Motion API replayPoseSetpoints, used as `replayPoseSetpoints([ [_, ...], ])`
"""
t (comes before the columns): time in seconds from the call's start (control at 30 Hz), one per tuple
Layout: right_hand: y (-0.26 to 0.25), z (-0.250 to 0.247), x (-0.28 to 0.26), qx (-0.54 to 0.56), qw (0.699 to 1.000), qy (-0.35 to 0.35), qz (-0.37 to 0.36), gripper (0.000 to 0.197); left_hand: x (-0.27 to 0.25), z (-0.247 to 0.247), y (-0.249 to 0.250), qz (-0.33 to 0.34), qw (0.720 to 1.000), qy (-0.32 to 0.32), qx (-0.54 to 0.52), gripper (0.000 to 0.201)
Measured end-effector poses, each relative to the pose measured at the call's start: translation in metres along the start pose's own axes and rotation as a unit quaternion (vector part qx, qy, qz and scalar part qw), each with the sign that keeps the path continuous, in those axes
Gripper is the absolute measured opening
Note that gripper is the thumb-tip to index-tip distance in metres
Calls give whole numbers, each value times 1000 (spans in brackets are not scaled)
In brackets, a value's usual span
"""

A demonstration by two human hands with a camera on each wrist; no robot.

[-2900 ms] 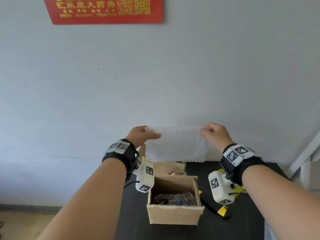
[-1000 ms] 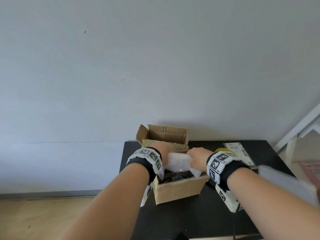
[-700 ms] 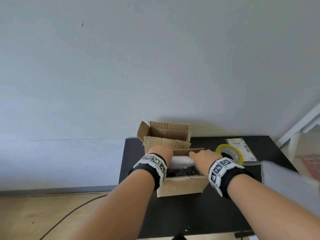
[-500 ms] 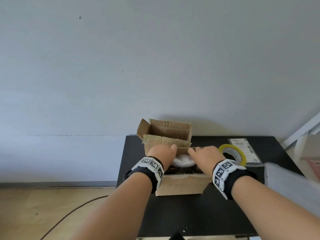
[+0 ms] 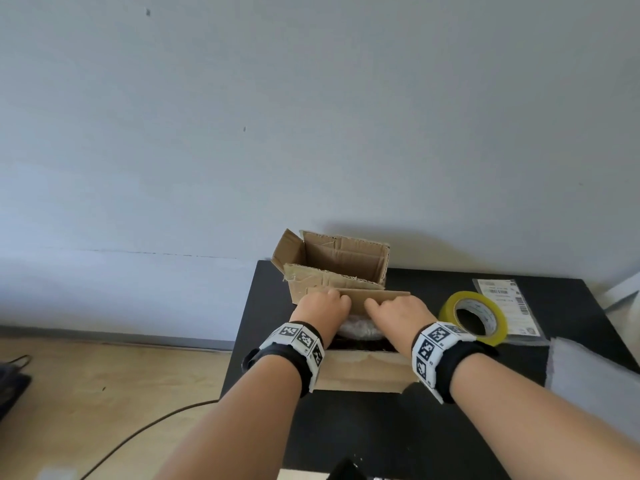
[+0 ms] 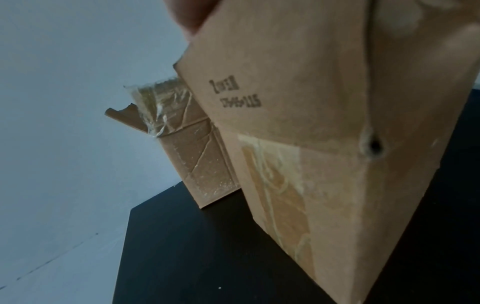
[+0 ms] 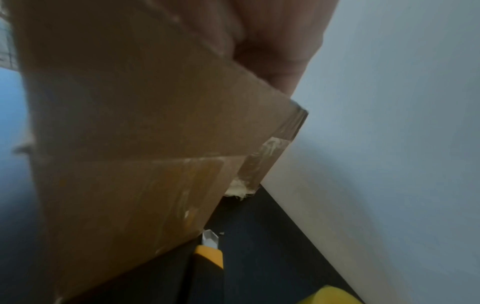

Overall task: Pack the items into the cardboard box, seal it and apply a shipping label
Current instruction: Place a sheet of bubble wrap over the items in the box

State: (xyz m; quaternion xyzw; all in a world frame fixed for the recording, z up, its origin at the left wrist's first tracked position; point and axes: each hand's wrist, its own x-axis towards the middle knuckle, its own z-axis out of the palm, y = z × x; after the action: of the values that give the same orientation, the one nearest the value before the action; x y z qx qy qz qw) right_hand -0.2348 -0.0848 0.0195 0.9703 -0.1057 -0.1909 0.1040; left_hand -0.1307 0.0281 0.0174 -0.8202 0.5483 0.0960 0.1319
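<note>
The small cardboard box (image 5: pixel 360 374) stands on the black table (image 5: pixel 363 427) right in front of me. White bubble wrap (image 5: pixel 356 330) lies inside it over dark contents. My left hand (image 5: pixel 323 306) and right hand (image 5: pixel 394 311) both reach across the opening, fingers curled on the far flap (image 5: pixel 381 296), which leans over the wrap. The left wrist view shows the box's left wall (image 6: pixel 324 185) with a raised side flap and a fingertip (image 6: pixel 187 16) behind it. In the right wrist view my fingers (image 7: pixel 272 41) hold cardboard (image 7: pixel 130 123).
A second open cardboard box (image 5: pixel 341 261) stands just behind, against the wall. A yellow tape roll (image 5: pixel 474 317) and a shipping label (image 5: pixel 509 306) lie to the right, with a white padded sheet (image 5: pixel 588 379) nearer me. A yellow utility knife (image 7: pixel 210 253) lies beside the box's right side.
The bubble wrap, held up in the air at first, came down into the box and was pressed in. Both hands then moved from the wrap to the far flap and tipped it toward me.
</note>
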Motion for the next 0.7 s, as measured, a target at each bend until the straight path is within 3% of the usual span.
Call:
replayPoseSetpoints([
  [0.27,7,7,5,62,997,-53,15,33,4,1,0,-36,997,-49,-46,46],
  [0.43,-4,11,-1,44,992,-118,25,26,-1,9,8,-18,990,-138,-16,32],
  [0.6,-11,18,-8,78,992,-90,38,37,2,14,16,-12,980,-198,-24,28],
  [0.7,-9,19,-6,80,990,-110,35,34,2,17,17,-19,975,-220,-27,28],
])
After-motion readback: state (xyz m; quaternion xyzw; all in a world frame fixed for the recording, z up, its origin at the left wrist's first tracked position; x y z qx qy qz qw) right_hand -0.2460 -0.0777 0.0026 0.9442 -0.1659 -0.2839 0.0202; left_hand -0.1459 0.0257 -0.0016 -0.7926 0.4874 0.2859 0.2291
